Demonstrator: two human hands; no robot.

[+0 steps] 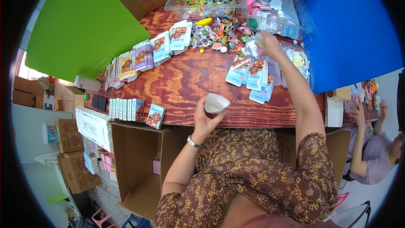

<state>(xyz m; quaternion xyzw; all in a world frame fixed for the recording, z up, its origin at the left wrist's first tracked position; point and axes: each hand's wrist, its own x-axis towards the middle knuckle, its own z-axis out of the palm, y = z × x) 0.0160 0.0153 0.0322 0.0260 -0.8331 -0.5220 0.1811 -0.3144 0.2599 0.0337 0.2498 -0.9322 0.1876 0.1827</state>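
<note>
My left hand (206,120) is closed round a small open cardboard box (217,102), held upright above the table's near edge with its white inside facing up. My right hand (269,45) is stretched out to the far right, fingers bent together over white pieces (252,49) in front of a clear bin. What its fingertips hold is too small to make out. Below that hand lie several flat light-blue printed boxes (256,74). Beside them spreads a pile of small colourful rings and trinkets (219,33).
A clear tub of trinkets (168,3) and a clear bin of white pieces (310,23) stand at the back. Flat cartons (142,57) line the left. Filled boxes (122,109) stand near the front edge. Green (84,25) and blue boards (354,29) flank the table; a co-worker (371,156) sits right.
</note>
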